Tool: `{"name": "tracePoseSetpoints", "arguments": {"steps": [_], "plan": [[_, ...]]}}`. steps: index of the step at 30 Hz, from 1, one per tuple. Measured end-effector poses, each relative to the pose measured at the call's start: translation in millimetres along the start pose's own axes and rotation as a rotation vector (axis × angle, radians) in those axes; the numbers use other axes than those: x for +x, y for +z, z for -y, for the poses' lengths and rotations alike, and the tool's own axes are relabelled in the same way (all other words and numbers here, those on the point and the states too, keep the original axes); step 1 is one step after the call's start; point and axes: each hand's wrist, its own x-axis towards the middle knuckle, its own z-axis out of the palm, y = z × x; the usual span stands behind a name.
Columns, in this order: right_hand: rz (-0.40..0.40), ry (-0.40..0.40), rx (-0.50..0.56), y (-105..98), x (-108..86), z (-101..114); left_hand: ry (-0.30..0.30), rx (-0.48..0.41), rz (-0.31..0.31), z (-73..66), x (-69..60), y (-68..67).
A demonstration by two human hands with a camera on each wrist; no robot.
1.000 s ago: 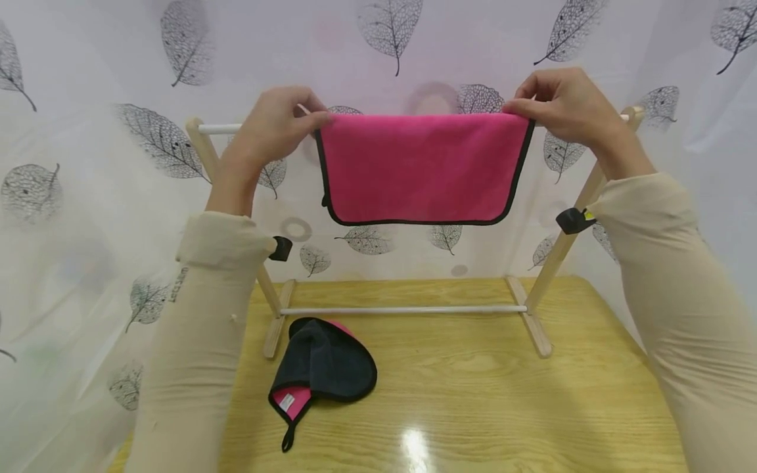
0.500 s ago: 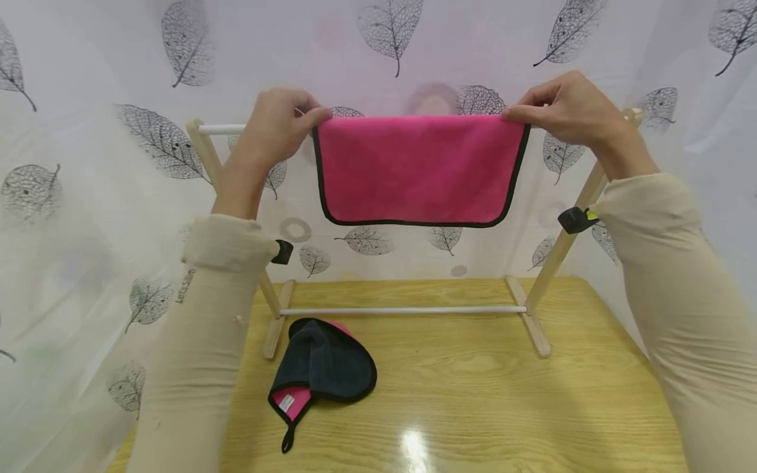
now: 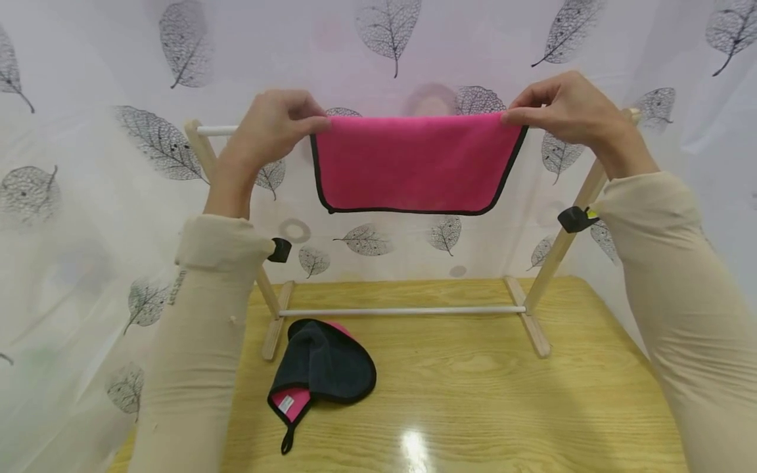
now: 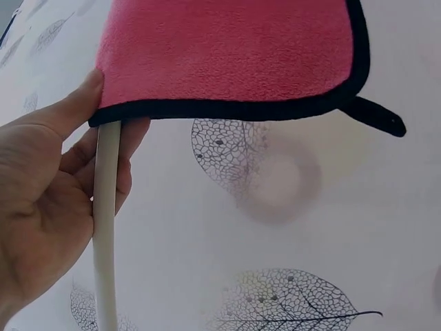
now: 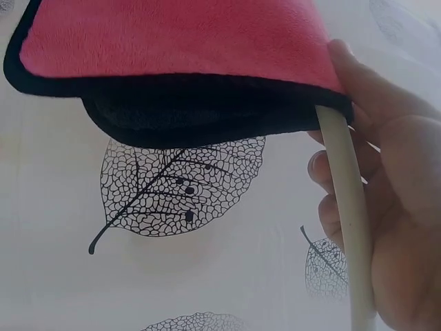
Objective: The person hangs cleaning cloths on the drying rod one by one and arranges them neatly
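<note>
A pink towel point(image 3: 414, 164) with black edging hangs folded over the white top rod point(image 3: 217, 131) of a wooden rack. My left hand point(image 3: 275, 128) pinches its upper left corner at the rod, thumb in front. At the upper right corner my right hand point(image 3: 564, 112) pinches the towel the same way. In the left wrist view, the rod point(image 4: 105, 221) runs out from under the towel point(image 4: 227, 55) past the fingers, and a black loop sticks out at the lower corner. The right wrist view shows a dark rear layer below the towel's pink front point(image 5: 179, 41).
A second towel point(image 3: 331, 364), dark grey with pink underside and black hanging loop, lies crumpled on the wooden table point(image 3: 473, 407) at front left. The rack's feet point(image 3: 528, 315) and lower white rod point(image 3: 402, 311) stand behind it. A leaf-patterned curtain point(image 3: 378, 256) hangs at the back.
The towel's front lower edge has risen a little and its right side slants more inward. Both hands keep pinching the top corners, with only slight shifts.
</note>
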Motion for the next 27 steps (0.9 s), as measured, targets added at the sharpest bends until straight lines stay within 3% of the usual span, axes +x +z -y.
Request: {"name": "tracePoseSetpoints", "arguments": {"steps": [6,14,20,27], "plan": [[-0.003,-0.027,0.047,0,0.4,-2,-0.006,0.025,-0.033,-2.2,2.0,4.2],[-0.014,-0.060,-0.013,2,2.6,-3,-0.017,0.081,-0.065,-1.7,2.9,9.4],[-0.020,-0.021,-0.023,4,2.2,-2,-0.024,0.152,-0.078,-1.3,2.4,10.7],[-0.009,-0.009,-0.067,4,1.2,-1,0.015,0.136,-0.038,4.4,-2.2,9.8]]}}
